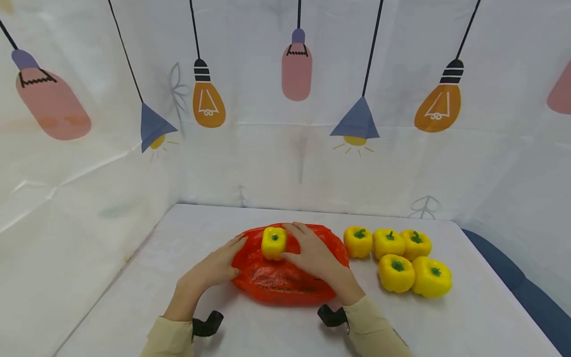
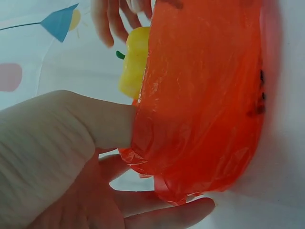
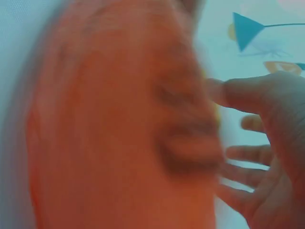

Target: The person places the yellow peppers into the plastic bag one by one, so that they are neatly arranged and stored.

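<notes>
A red plastic bag [image 1: 285,285] lies on the table, its mouth spread wide. On top of it sits a yellow bell pepper [image 1: 273,244], green stem showing. My left hand [image 1: 211,267] holds the bag's left side; in the left wrist view its thumb [image 2: 112,121] goes in behind the bag's edge and the fingers lie along the outside. My right hand [image 1: 314,255] is at the pepper's right side with fingers spread. Its thumb [image 3: 243,93] reaches to the pepper's edge in the right wrist view, where the bag is blurred.
Several more yellow bell peppers [image 1: 397,272] stand in a group on the white table [image 1: 196,228], right of the bag. A white sheet printed with hanging lamps [image 1: 267,158] rises behind and at the sides. Something dark blue [image 1: 499,267] shows beyond the table's right edge.
</notes>
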A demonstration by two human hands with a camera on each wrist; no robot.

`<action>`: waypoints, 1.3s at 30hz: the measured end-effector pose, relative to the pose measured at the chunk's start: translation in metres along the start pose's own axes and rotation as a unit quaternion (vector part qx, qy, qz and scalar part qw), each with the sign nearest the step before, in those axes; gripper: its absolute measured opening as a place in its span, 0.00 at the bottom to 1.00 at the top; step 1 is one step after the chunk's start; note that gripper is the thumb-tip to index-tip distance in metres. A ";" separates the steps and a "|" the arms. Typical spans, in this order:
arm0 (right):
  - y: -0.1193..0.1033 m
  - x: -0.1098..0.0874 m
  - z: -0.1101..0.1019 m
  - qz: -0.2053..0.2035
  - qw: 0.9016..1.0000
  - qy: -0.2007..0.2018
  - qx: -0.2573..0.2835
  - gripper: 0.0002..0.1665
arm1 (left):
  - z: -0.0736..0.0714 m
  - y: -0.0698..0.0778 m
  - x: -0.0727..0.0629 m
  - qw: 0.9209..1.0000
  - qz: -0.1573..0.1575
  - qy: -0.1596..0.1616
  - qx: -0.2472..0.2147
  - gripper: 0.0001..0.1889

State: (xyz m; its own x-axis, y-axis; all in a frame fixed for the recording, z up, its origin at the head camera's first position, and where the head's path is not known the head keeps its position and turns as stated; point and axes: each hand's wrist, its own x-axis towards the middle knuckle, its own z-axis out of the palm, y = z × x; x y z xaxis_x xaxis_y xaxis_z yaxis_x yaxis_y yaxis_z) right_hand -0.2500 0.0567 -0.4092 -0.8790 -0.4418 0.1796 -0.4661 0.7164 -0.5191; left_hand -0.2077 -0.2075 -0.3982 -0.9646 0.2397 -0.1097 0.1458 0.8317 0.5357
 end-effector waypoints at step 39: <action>0.068 -0.110 -0.138 0.147 0.985 -0.069 -0.060 0.37 | -0.002 -0.002 0.004 1.000 0.006 -0.016 0.001 0.41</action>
State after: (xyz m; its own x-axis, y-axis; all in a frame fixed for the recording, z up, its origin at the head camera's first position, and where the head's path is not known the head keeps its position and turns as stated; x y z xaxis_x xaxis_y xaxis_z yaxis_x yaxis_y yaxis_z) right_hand -0.1990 0.2286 -0.3488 -0.9595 -0.2693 -0.0829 -0.2096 0.8788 -0.4286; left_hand -0.2125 -0.2090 -0.3974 -0.9552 0.2663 -0.1295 0.1588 0.8299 0.5348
